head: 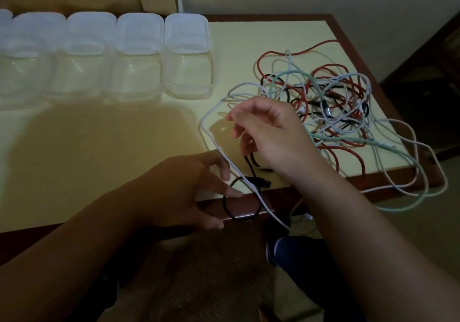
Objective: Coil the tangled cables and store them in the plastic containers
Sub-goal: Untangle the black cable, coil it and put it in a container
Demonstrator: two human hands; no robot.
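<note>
From the head camera, your right hand (268, 132) covers the spot where a black cable (240, 198) rises to its curled fingers, so you cannot tell whether they pinch it. Your left hand (184, 192) rests at the worktop's (124, 132) near edge, fingers spread, touching the black loop. The tangled cables (323, 102) lie toward the right edge, some hanging over it. Five plastic containers (188, 57) line the far edge, the leftmost cut off. The room is dim, with a brown-framed, pale yellow top.
</note>
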